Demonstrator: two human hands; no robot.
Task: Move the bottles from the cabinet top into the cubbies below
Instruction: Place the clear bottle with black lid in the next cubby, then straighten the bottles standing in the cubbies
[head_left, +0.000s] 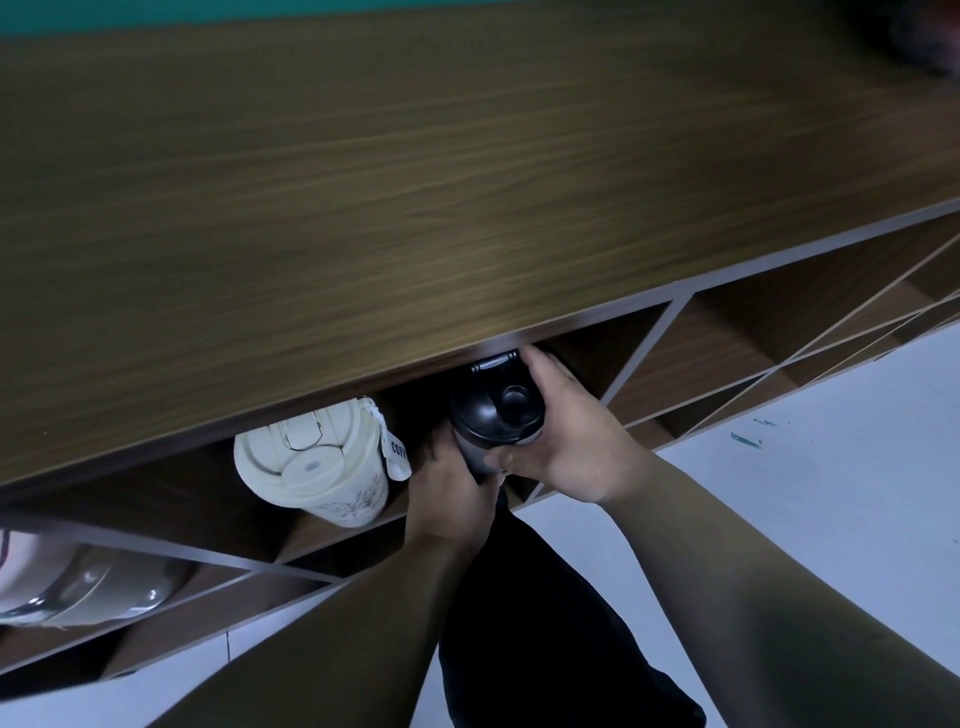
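Observation:
A black shaker bottle (493, 405) with a flip lid is held at the mouth of a cubby just under the front edge of the wooden cabinet top (415, 182). My right hand (571, 436) wraps its right side and lid. Under the bottle's lower body, my left hand (452, 488) grips it. A cream tumbler (311, 462) with a white strap stands in the same cubby, to the left of the black bottle. The black bottle's lower part is hidden by my hands.
A grey and white bottle (78, 587) lies in a lower cubby at far left. More diagonal cubbies (727, 353) run off to the right. Pale floor (805, 467) lies in front of the cabinet. A dark blurred object (924, 36) sits at the top right corner.

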